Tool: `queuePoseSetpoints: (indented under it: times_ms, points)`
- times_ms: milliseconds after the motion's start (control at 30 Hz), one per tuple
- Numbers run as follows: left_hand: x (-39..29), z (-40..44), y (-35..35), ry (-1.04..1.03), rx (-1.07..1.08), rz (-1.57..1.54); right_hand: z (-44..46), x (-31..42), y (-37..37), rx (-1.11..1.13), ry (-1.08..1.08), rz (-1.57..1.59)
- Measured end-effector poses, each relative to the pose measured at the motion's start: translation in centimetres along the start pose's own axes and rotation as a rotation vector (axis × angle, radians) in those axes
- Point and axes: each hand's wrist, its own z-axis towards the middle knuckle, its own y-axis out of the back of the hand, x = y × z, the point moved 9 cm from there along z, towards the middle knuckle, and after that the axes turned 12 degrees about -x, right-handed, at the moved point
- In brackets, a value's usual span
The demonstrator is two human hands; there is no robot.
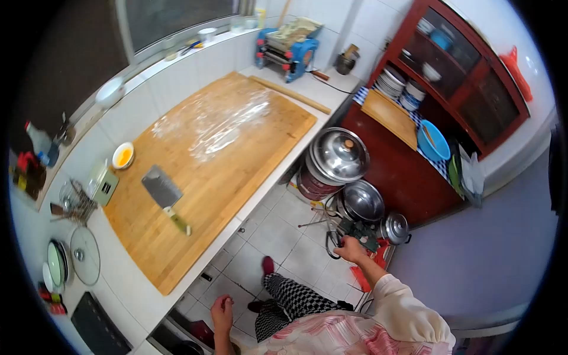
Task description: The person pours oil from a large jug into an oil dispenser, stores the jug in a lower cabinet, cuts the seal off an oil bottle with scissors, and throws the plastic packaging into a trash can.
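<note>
My right hand (351, 249) reaches out over the floor at the right, its fingers closed at a black looped handle (333, 244). What the handle belongs to is not clear. Low in the view, beside the counter's front edge, my left hand (223, 309) hangs with its fingers curled in and nothing visible in them. On the counter, a floured wooden board (236, 177) carries a cleaver (163, 188) with a pale handle. A small white bowl with yellow egg (123, 155) stands at the board's left edge.
A rolling pin (290, 94) lies along the board's far edge, near a blue pasta machine (287, 50). A lidded steel pot (340, 154), a steel basin (362, 200) and a smaller pot (395, 228) stand at the right, before a red cabinet (402, 183).
</note>
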Motion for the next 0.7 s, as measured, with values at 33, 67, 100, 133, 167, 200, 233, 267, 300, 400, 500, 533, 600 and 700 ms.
queuePoseSetpoints:
  times_ms: [33, 67, 100, 133, 167, 200, 233, 267, 300, 400, 500, 533, 600, 700]
  points:
    - [-0.9, 0.3, -1.8, -0.031, 0.056, 0.011, -0.2, -2.4, 1.2, -0.053, -0.052, -0.024]
    - [-1.9, 0.3, -3.4, -0.059, 0.108, 0.025, -0.3, -4.7, 1.8, -0.06, -0.068, -0.004]
    - [-3.1, 0.7, -4.6, -0.076, 0.115, 0.044, -0.3, -7.8, 2.2, -0.075, -0.154, 0.007]
    - [-4.8, 1.0, -6.4, -0.12, 0.148, 0.082, -0.2, -10.9, 2.5, -0.089, -0.236, 0.021]
    - [-6.5, 1.4, -8.2, -0.164, 0.18, 0.116, 0.1, -13.4, 2.6, -0.096, -0.244, 0.043]
    - [-8.1, 1.8, -9.8, -0.183, 0.191, 0.145, 0.2, -16.5, 2.7, -0.125, -0.309, 0.017]
    - [-9.6, 2.3, -11.3, -0.201, 0.189, 0.158, 0.7, -19.2, 2.9, -0.152, -0.373, -0.009]
    - [-11.1, 2.6, -13.0, -0.221, 0.197, 0.178, 1.5, -21.0, 3.1, -0.156, -0.377, 0.01]
    - [-12.5, 3.0, -14.8, -0.238, 0.205, 0.199, 2.1, -23.2, 2.9, -0.115, -0.442, 0.034]
    - [-14.5, 4.7, -20.8, -0.254, 0.182, 0.247, 6.1, -26.5, 3.7, -0.044, -0.532, 0.135]
    - [-18.7, 6.3, -26.9, -0.403, 0.095, 0.342, 11.7, -24.8, 6.9, -0.081, -0.425, 0.254]
    - [-21.8, 6.8, -29.1, -0.562, 0.018, 0.382, 14.6, -25.8, 6.3, -0.067, -0.386, 0.209]
    - [-27.3, 9.4, -31.6, -0.83, -0.128, 0.34, 19.6, -22.5, 9.7, -0.032, -0.332, 0.215]
    - [-31.6, 16.3, -32.2, -0.75, -0.382, 0.297, 29.1, -16.9, 11.4, 0.025, -0.089, 0.195]
